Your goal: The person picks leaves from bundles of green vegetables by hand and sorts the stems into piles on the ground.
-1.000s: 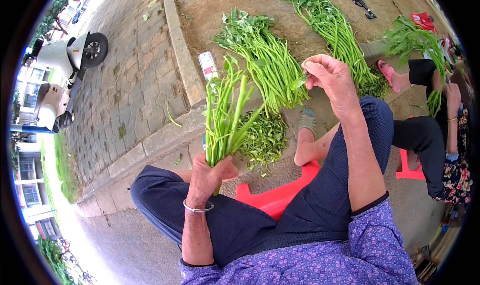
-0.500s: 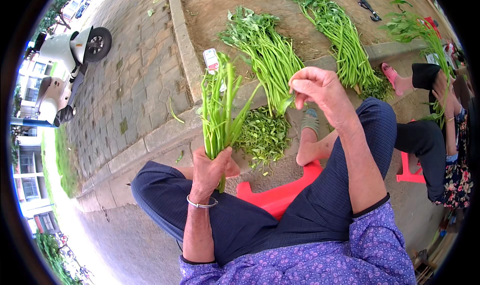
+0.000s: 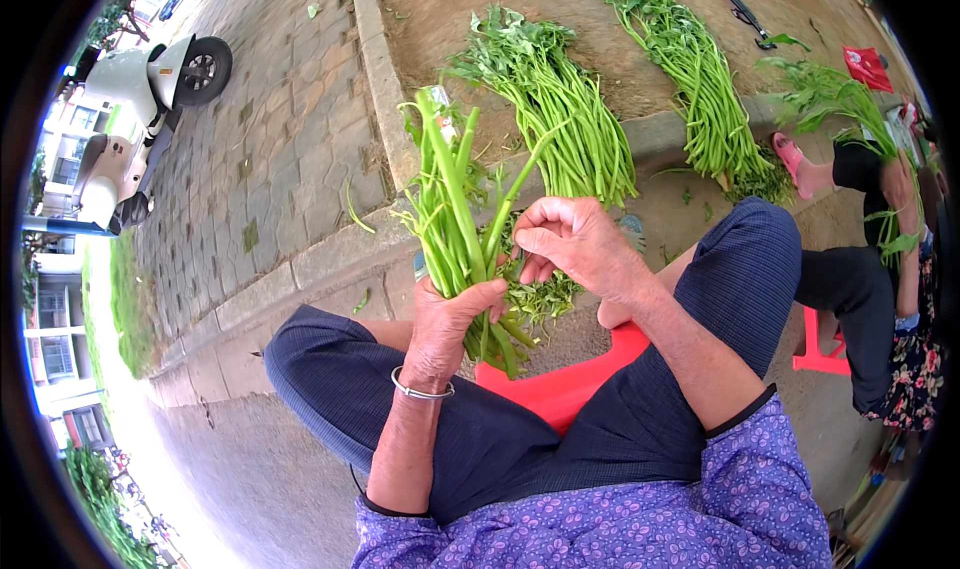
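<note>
My left hand [image 3: 450, 324] is wrapped round the lower stems of a bunch of water spinach [image 3: 452, 214], its hollow green stalks pointing up and away from me. Just right of these stalks, my right hand [image 3: 582, 247] is closed in a pinch; whatever its fingertips hold, if anything, is too small to make out. Below and behind the hands, a pile of plucked leaves and trimmings [image 3: 543, 299] lies on the ground, partly hidden by them. A larger bundle of water spinach [image 3: 570, 119] rests across the kerb beyond.
Another bundle of greens [image 3: 705, 99] lies farther right. At the right, a person [image 3: 850, 299] in dark trousers and pink slippers handles more greens. Under me is a red plastic stool [image 3: 565, 381]. A white scooter [image 3: 140, 99] stands on the brick paving [image 3: 290, 119] at left.
My right hand has come down and left from above the leaf pile to beside the held bunch. The leaf formerly at its fingertips no longer shows. The held bunch has tilted slightly.
</note>
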The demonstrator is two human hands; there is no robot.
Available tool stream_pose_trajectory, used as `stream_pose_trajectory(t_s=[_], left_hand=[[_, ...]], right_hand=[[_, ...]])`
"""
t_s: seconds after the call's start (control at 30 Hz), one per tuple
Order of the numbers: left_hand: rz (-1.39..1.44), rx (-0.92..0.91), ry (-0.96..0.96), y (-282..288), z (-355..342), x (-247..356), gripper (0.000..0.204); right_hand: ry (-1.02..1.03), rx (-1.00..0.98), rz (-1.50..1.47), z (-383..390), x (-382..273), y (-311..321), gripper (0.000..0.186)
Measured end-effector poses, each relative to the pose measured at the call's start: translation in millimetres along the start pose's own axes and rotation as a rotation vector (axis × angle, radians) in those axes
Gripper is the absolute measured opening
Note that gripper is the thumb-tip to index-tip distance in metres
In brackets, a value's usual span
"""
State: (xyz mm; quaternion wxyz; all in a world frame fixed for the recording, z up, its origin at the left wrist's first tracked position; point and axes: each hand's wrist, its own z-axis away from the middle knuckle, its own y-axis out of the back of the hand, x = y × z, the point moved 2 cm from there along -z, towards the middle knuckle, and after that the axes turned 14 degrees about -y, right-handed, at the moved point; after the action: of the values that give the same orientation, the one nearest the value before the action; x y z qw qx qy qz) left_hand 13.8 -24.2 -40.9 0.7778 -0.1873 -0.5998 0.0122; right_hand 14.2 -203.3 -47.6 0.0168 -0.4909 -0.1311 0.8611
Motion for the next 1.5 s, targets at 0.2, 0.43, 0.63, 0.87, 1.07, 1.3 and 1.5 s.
stream_pose_trajectory(t_s=[0.2,0.43,0.63,0.87,1.07,1.3,1.5], left_hand=[[-0.021,-0.029,0.014,0,2,-8,0.013],[-0.085,-0.064,-0.02,4,0,-7,0.012],[-0.142,-0.125,-0.014,4,-1,-3,0.019],[-0.158,-0.204,-0.025,2,2,1,0.003],[0.085,-0.036,-0.063,14,-2,1,0.008],[0.219,0.015,0.004,18,-4,7,0.009],[0.166,-0.043,0.003,15,-3,6,0.007]], right_hand=[[-0.018,-0.004,-0.062,-2,4,-3,0.02],[-0.003,0.004,-0.114,1,3,-5,0.02],[-0.008,-0.076,-0.154,0,10,-11,0.017],[-0.128,-0.233,-0.128,2,-3,-5,0.017],[-0.183,-0.23,0.178,14,-16,-2,0.017],[0.185,0.119,0.559,12,-1,-15,0.022],[0.281,0.079,0.625,12,5,-28,0.022]])
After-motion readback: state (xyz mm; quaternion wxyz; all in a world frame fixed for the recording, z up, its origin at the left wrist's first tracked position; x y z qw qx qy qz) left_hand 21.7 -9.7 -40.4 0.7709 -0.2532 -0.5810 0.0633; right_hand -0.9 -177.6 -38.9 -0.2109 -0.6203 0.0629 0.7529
